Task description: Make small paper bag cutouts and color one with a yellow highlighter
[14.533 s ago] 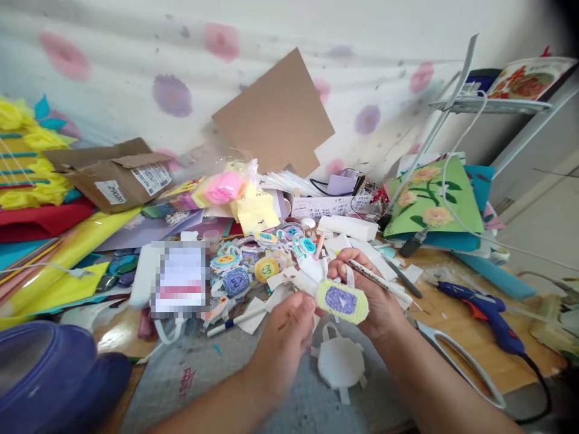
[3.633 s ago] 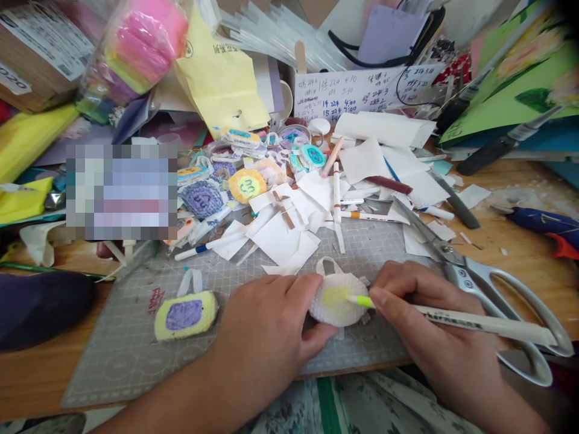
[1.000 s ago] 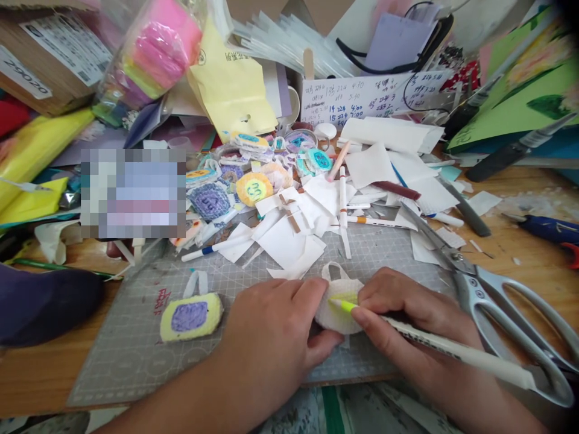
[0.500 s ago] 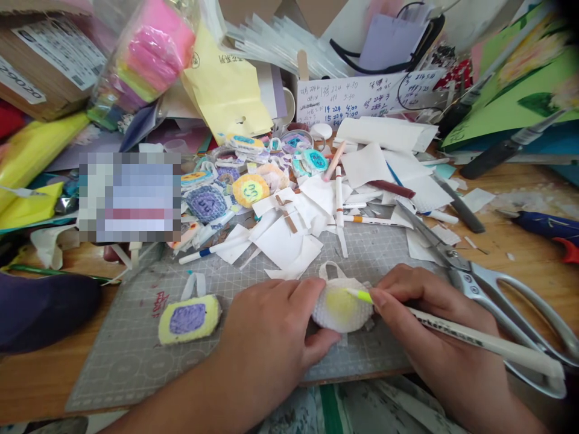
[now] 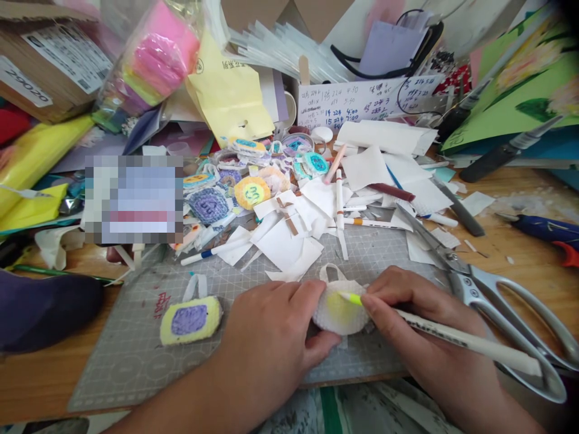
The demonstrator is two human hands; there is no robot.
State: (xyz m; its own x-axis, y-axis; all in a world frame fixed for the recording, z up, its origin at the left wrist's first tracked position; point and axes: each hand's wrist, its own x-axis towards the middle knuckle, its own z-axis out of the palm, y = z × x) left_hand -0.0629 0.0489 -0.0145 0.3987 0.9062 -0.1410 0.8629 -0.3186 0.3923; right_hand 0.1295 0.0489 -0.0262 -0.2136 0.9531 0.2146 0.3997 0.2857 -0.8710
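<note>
A small white textured tag (image 5: 337, 313) with a loop on top lies on the grey cutting mat (image 5: 136, 367); its middle is coloured yellow. My left hand (image 5: 271, 337) lies on the mat, fingers pressing the tag's left edge. My right hand (image 5: 420, 325) grips a white marker (image 5: 452, 340) whose yellow-green tip touches the tag. A finished yellow tag with a purple centre (image 5: 190, 318) lies to the left on the mat.
Large silver scissors (image 5: 497, 301) lie right of my right hand. Paper scraps (image 5: 289, 241), pens and several coloured tags (image 5: 251, 191) crowd the mat's far edge. A blue glue gun (image 5: 547, 229) sits far right, a cardboard box (image 5: 45, 66) far left, a purple object (image 5: 40, 307) at left.
The marker tip has slid back and forth over the tag and now sits left of where it was half a second ago. The yellow patch has grown. My left hand stays put.
</note>
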